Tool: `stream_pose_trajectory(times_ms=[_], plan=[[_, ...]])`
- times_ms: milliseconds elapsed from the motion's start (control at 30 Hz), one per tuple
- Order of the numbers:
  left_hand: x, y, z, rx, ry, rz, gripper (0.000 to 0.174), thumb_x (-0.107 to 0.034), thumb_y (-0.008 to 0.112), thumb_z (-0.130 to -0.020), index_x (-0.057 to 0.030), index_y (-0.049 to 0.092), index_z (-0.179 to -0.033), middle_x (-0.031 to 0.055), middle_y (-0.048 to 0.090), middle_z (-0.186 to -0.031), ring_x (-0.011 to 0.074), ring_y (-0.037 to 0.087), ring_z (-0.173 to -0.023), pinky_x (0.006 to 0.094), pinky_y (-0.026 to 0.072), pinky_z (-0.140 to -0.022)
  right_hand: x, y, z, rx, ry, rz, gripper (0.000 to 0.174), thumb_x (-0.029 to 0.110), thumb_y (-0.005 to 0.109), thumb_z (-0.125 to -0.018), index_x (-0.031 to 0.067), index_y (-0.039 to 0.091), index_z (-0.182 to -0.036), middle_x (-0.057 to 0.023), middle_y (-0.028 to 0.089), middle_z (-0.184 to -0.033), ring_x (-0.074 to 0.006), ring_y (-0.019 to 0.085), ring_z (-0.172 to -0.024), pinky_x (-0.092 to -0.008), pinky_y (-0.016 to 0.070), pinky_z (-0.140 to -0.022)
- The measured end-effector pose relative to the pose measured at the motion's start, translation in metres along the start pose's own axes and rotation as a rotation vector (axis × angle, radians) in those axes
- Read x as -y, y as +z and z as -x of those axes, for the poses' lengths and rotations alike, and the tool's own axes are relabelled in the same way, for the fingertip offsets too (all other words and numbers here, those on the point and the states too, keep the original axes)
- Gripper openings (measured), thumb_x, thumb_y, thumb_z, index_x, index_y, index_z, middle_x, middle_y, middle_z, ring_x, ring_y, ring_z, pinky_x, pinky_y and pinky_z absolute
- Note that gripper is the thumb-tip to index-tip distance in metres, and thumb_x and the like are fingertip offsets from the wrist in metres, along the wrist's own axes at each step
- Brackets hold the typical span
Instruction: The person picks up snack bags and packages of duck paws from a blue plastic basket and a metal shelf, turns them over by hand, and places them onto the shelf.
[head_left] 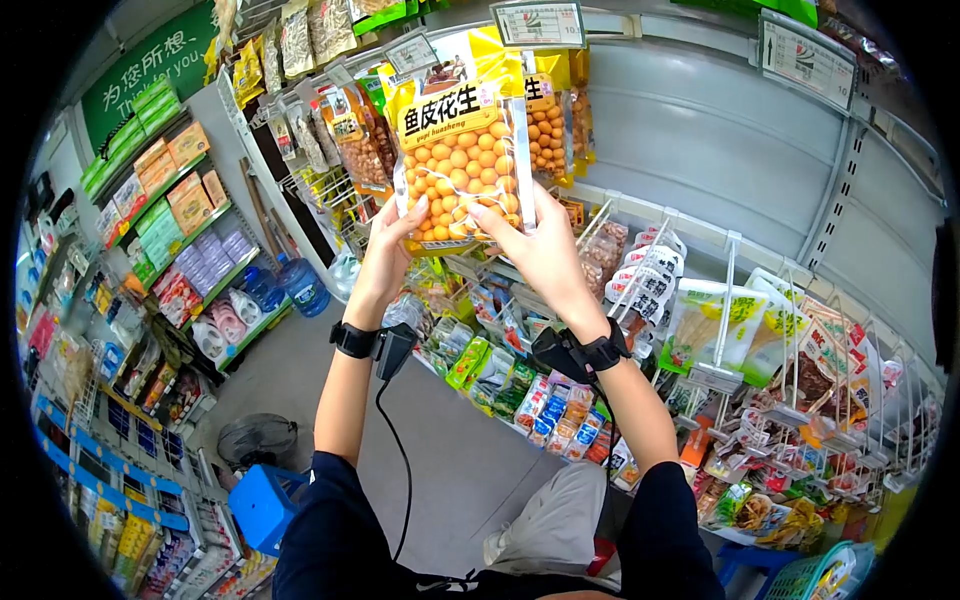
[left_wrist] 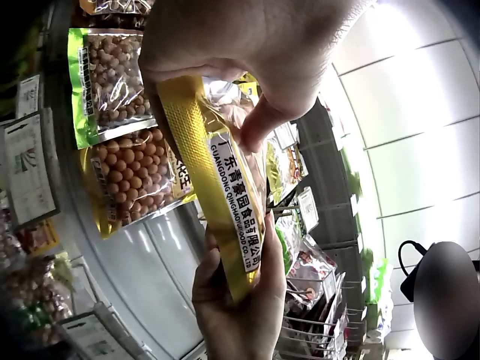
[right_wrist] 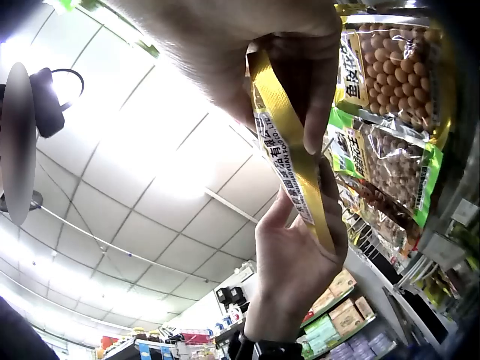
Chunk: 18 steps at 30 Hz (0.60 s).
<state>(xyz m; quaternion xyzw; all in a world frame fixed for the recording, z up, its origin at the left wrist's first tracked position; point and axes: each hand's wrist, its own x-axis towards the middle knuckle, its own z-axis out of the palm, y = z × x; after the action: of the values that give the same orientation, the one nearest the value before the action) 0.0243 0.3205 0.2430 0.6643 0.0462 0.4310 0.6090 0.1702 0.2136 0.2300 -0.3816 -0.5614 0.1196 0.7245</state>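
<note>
A yellow-topped bag of coated peanuts is held up in front of the shelf, its printed front and round tan nuts facing the head camera. My left hand grips its lower left corner, thumb across the front. At the lower right, my right hand pinches it, with the thumb over the clear window and the fingers behind. Seen from below in the left wrist view, the bag's gold bottom seal runs between both hands. A similar hanging bag of peanuts shows just behind on the right.
More snack bags hang on hooks to the left. Price tags line the rail above. Wire racks with packets stand below and to the right. On the floor at left are a fan, a blue stool and a water bottle.
</note>
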Motion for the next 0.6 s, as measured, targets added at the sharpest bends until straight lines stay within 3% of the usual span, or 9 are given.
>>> stream_pose_trajectory(times_ms=[133, 200, 333, 400, 600], plan=[[-0.0031, -0.0001, 0.001, -0.001, -0.019, 0.007, 0.046, -0.022, 0.054, -0.086, -0.0001, 0.04, -0.124, 0.0094, 0.051, -0.121, 0.0158, 0.051, -0.109, 0.0309, 0.041, -0.092, -0.0021, 0.0013, -0.0015, 0.0, 0.016, -0.002, 0.034, 0.016, 0.065, -0.08, -0.0009, 0.054, -0.107, -0.0051, 0.063, -0.094, -0.0074, 0.059, -0.076, -0.0204, 0.0494, -0.058], [-0.0038, -0.0015, 0.0007, -0.022, -0.021, -0.017, 0.047, -0.023, 0.054, -0.086, 0.0001, 0.039, -0.124, 0.0098, 0.05, -0.121, 0.0162, 0.051, -0.109, 0.0312, 0.0408, -0.092, -0.0052, 0.0038, -0.0035, -0.013, -0.09, -0.024, 0.034, 0.016, 0.066, -0.08, 0.0002, 0.054, -0.107, -0.0045, 0.063, -0.094, -0.0068, 0.059, -0.074, -0.0199, 0.0486, -0.054], [-0.0021, -0.0016, 0.0027, -0.026, 0.004, -0.008, 0.047, -0.023, 0.053, -0.086, 0.0001, 0.039, -0.125, 0.0102, 0.05, -0.122, 0.0173, 0.051, -0.109, 0.031, 0.0403, -0.093, 0.0009, 0.005, -0.0006, 0.006, -0.012, -0.076, 0.034, 0.016, 0.066, -0.08, -0.0002, 0.054, -0.107, -0.0049, 0.063, -0.094, -0.0068, 0.059, -0.074, -0.0198, 0.0484, -0.055], [-0.0043, -0.0006, 0.0036, -0.03, -0.013, -0.019, 0.047, -0.023, 0.053, -0.086, 0.0, 0.039, -0.125, 0.0101, 0.05, -0.122, 0.0173, 0.051, -0.11, 0.0309, 0.0399, -0.093, -0.0032, 0.0062, -0.0002, -0.017, -0.018, -0.056, 0.037, 0.019, 0.066, -0.078, -0.0036, 0.054, -0.104, -0.0144, 0.064, -0.092, -0.0184, 0.063, -0.083, -0.0294, 0.0486, -0.072], [-0.0022, 0.0005, 0.0036, -0.031, -0.025, -0.015, 0.047, -0.023, 0.053, -0.086, 0.0, 0.039, -0.124, 0.0098, 0.05, -0.122, 0.017, 0.05, -0.111, 0.0304, 0.0391, -0.093, -0.0034, 0.0057, 0.0018, -0.059, -0.11, 0.034, 0.035, 0.02, 0.065, -0.078, -0.0028, 0.054, -0.103, -0.0151, 0.065, -0.088, -0.0231, 0.065, -0.081, -0.0311, 0.0493, -0.07]])
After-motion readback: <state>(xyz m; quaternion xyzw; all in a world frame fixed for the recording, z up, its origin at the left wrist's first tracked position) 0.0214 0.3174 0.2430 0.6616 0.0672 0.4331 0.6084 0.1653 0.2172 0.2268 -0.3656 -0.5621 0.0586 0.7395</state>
